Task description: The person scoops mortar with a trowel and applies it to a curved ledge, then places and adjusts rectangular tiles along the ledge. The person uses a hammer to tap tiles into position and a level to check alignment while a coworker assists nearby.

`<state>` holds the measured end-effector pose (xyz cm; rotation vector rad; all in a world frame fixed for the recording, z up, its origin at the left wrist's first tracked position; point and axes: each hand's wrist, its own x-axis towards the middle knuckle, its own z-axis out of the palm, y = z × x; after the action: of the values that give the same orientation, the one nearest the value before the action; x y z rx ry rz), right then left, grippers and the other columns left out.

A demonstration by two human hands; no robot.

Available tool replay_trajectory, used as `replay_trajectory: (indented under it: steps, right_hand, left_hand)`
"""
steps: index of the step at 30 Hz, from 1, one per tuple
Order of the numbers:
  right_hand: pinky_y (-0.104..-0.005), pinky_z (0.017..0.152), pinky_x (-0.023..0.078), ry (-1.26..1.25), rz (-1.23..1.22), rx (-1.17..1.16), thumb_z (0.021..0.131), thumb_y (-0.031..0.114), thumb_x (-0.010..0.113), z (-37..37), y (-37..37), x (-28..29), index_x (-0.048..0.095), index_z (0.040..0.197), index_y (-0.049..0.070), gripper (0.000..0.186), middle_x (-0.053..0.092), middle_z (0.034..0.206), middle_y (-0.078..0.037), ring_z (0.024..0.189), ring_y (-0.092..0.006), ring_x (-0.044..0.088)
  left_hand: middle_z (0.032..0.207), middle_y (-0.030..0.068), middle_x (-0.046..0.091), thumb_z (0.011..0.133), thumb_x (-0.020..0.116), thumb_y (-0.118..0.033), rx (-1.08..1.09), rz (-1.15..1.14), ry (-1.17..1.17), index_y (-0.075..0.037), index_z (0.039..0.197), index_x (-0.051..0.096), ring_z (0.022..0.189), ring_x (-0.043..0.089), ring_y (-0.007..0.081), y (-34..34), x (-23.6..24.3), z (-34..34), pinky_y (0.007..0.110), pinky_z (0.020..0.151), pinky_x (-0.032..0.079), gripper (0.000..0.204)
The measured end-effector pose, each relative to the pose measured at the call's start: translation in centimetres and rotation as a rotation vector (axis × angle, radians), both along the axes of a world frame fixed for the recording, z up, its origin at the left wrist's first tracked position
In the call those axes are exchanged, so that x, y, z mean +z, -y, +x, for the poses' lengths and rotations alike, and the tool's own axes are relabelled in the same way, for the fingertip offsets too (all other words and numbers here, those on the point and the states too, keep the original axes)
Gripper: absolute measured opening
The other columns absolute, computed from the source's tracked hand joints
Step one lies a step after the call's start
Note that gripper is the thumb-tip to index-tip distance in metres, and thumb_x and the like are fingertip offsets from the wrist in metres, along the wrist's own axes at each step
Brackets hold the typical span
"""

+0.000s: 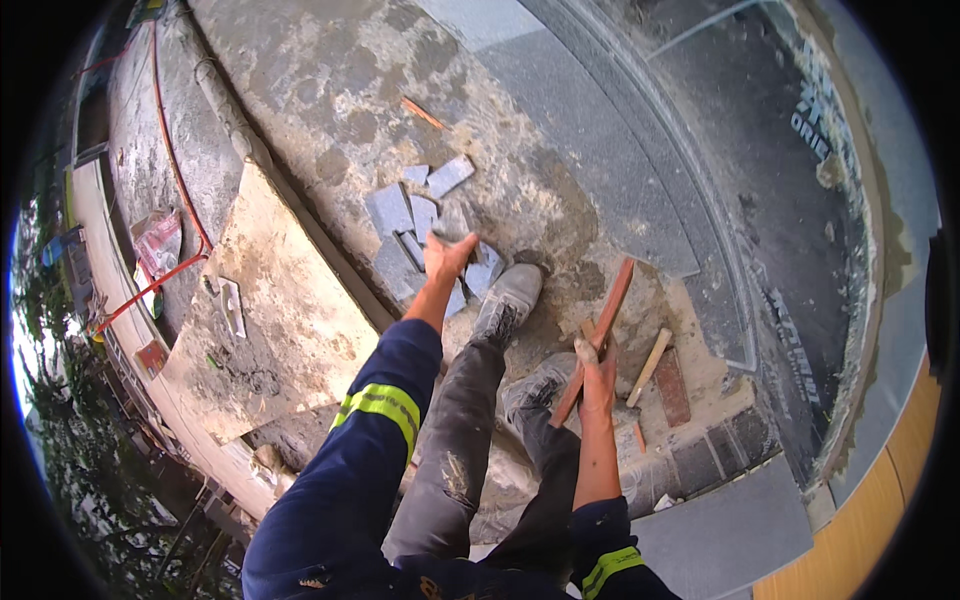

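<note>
Red-brown, the bar (613, 303) slants across the right hand (597, 375), fingers wrapped round its middle; from here, I'd keep it off the leg (545, 460). The left hand (448, 258) is over grey tiles (388, 210) on the ground (330, 105), fingers bent; I can't tell their grip, so I'd mind broken edges.

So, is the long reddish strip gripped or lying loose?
Gripped: the right hand is closed around the reddish strip, whose ends stick out either side.

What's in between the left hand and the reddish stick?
In the head view, a grey tile piece, then a dusty shoe, then a stretch of dirty ground lie between the left hand and the reddish stick.
</note>
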<state>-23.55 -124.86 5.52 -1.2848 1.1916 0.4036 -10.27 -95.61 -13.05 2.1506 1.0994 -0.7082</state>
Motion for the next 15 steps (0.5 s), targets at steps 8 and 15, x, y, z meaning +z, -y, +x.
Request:
replay_trajectory:
  steps: [8,15]
  right_hand:
    - [-0.0420,0.103,0.052,0.139,-0.164,0.619,0.085,0.027,0.089,12.1,1.7,27.5,0.050,0.151,-0.002,0.082,0.068,0.134,-0.017,0.122,-0.0283,0.066]
    - [-0.0456,0.103,0.054,-0.098,-0.338,0.873,0.076,0.032,0.092,23.3,3.0,41.0,0.058,0.145,-0.004,0.085,0.071,0.135,-0.023,0.121,-0.0356,0.071]
  left_hand:
    - [0.147,0.0313,0.061,0.060,0.092,-0.073,-0.257,-0.085,-0.582,0.013,0.146,0.053,0.140,0.060,0.0375,-17.3,32.6,-20.9,0.042,0.116,0.050,0.128]
    - [0.126,0.0189,0.070,0.071,0.088,-0.061,0.033,-0.308,-0.705,0.002,0.132,0.071,0.116,0.066,0.0271,-28.7,53.2,-23.3,0.037,0.096,0.053,0.090]
